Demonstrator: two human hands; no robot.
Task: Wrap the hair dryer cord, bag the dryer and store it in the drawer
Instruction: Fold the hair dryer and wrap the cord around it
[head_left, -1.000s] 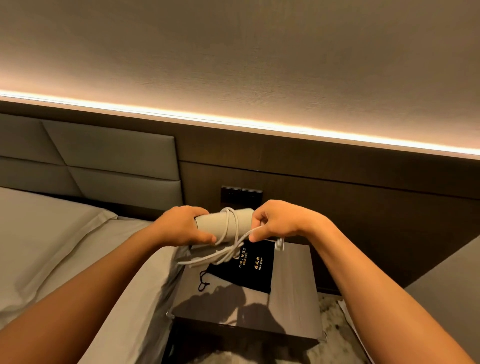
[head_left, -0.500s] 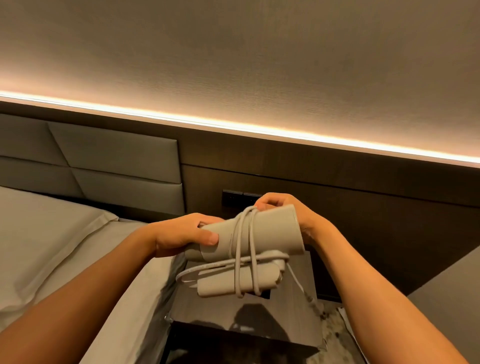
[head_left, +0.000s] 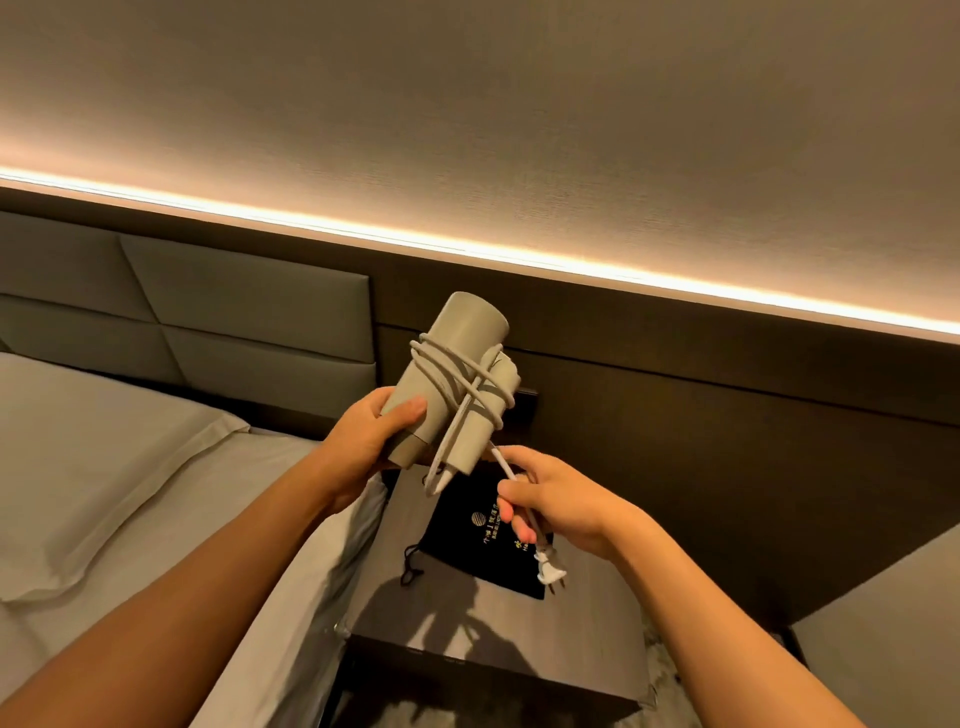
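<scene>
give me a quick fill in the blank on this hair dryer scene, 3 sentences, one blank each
1. The left hand grips the hair dryer, which has its ____ looped around the body and folded handle.
2. The right hand holds the loose end of the cord, and the ____ dangles just below its fingers.
3. The black drawstring bag lies flat on the ____, under both hands.

Missing words: cord; plug; nightstand

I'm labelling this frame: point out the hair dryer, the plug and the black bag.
hair dryer (head_left: 462, 338): head view, on the barrel above the wraps.
plug (head_left: 550, 570): head view, on its white body.
black bag (head_left: 467, 525): head view, on its fabric near the gold print.
</scene>
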